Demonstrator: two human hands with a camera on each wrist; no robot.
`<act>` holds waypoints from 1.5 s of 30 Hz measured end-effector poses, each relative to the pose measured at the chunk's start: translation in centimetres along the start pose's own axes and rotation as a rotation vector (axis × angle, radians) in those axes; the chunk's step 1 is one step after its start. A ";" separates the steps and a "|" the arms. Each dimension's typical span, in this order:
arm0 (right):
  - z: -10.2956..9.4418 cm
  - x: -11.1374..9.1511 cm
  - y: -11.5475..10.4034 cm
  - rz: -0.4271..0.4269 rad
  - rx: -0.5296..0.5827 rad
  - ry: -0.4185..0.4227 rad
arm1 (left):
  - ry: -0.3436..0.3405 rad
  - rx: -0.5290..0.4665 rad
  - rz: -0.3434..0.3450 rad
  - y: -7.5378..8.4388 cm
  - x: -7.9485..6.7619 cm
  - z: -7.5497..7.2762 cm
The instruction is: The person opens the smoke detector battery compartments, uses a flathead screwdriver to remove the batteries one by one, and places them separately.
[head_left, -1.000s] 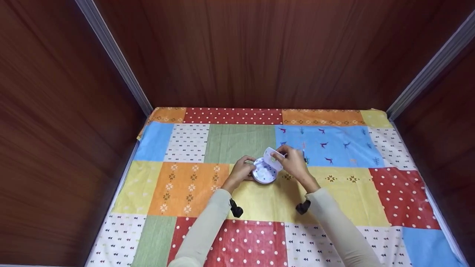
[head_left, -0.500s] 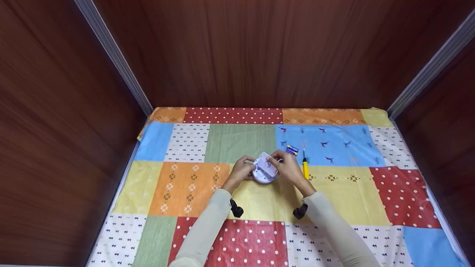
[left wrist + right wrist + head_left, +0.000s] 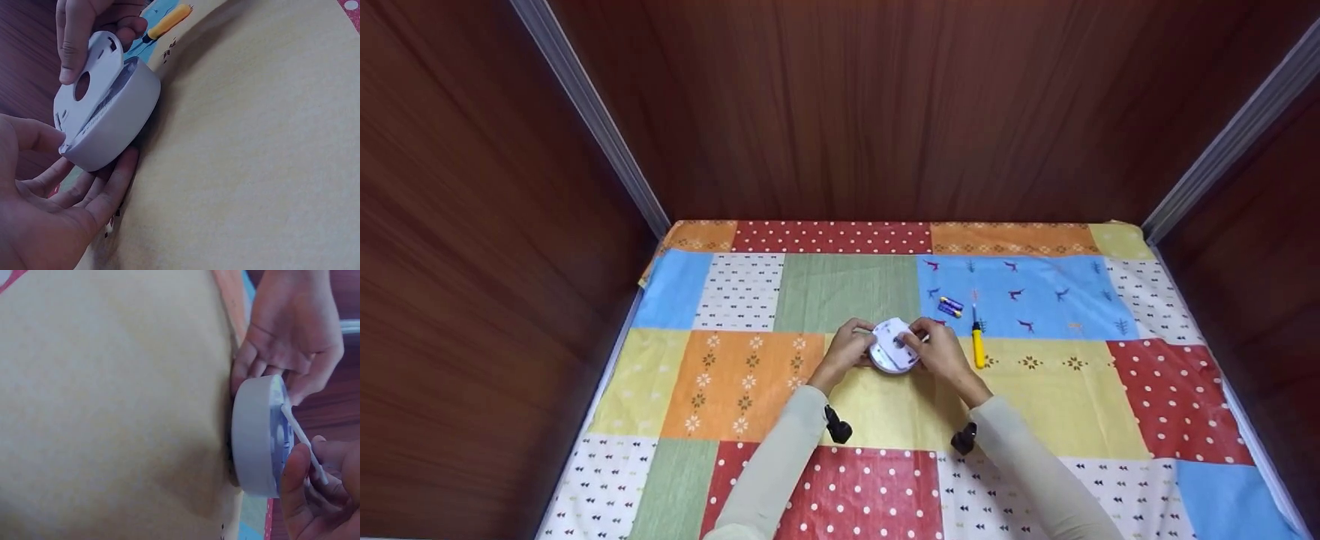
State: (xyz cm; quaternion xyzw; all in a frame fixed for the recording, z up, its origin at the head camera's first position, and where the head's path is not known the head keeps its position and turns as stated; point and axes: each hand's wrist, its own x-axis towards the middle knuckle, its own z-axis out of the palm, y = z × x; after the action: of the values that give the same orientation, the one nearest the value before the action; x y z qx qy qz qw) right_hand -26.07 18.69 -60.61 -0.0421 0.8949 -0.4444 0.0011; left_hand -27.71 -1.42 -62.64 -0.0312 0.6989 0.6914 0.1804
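Note:
A shallow round white plastic housing [image 3: 126,121] stands between the hands, tilted on the cloth in the left wrist view. My left hand [image 3: 846,354] grips its side, thumb at the upper rim and fingers underneath. A flat white cover plate [image 3: 104,64] with a round hole in its middle leans over the housing's open face. Its near edge meets the rim by the left thumb, while the other side stands raised, as the right wrist view shows. My right hand [image 3: 949,356] pinches that raised side between thumb and fingers. Part of the inside is hidden under the plate.
A screwdriver [image 3: 978,346] with a yellow handle lies just right of the right hand. Beyond that hand are two purple batteries [image 3: 950,306]. A patchwork cloth [image 3: 757,382] covers the table, with brown wood-grain panels [image 3: 847,112] behind and at both sides.
My right hand has brought the cover plate left and down over the housing, from steeply raised to nearly flat. The batteries and screwdriver have come into view. My left hand keeps its grip.

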 end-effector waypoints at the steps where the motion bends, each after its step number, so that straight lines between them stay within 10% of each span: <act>1: 0.0 0.0 0.1 -0.005 -0.018 0.006 | -0.002 0.000 0.004 0.0 0.0 0.0; 21: 0.8 -0.1 1.1 0.022 -0.151 0.047 | 0.002 -0.007 0.001 -0.1 0.2 0.0; 45: 0.4 -0.3 1.2 0.075 -0.023 -0.031 | 0.027 -0.060 0.031 -0.2 0.1 0.0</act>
State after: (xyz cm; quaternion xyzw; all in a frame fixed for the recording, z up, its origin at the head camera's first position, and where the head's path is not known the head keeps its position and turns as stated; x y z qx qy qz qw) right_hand -25.87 19.06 -61.81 -0.0155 0.9007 -0.4331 0.0313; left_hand -27.79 -1.37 -62.86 -0.0350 0.6808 0.7141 0.1590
